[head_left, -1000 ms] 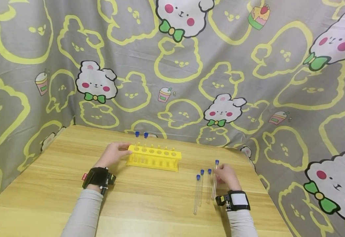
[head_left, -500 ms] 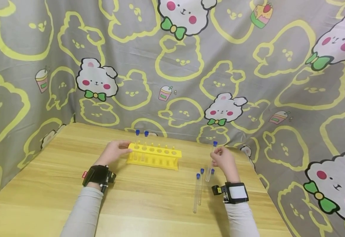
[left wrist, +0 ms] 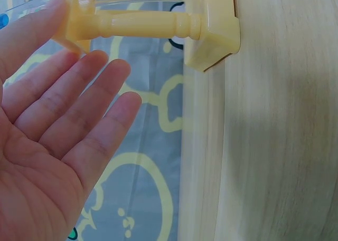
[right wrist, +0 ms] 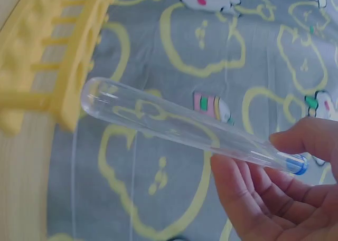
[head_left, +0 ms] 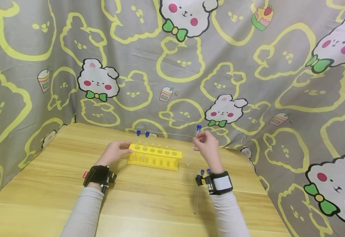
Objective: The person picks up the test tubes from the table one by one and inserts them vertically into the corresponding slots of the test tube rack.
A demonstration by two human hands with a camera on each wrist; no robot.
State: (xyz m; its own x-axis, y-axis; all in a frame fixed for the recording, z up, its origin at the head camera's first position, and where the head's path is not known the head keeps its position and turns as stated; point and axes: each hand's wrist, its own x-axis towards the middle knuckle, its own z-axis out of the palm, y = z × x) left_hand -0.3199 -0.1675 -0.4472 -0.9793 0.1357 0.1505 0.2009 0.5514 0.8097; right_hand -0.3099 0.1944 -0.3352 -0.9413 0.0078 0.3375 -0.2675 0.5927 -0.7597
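My right hand [head_left: 208, 148] pinches a clear test tube [right wrist: 158, 122] near its blue cap, between thumb and fingers. The tube is tilted, rounded end down, in the air right of the yellow test tube rack [head_left: 156, 151]. My left hand [head_left: 113, 153] holds the rack's left end, thumb at the front of the top plate and fingers behind; the left wrist view shows the other fingers [left wrist: 100, 109] extended. Two blue-capped test tubes stand upright in the two leftmost holes, one cap [head_left: 138, 133] left of the other [head_left: 147, 134].
Three more capped test tubes lie on the wooden table [head_left: 148, 204] at the right. One tube [head_left: 196, 199] shows most of its length; the right wrist strap [head_left: 222, 183] partly hides the others. A patterned grey curtain [head_left: 142, 49] rises behind and beside the table.
My right hand has lifted one test tube from the group on the table and carried it up and left toward the rack. The left hand stays on the rack's end.
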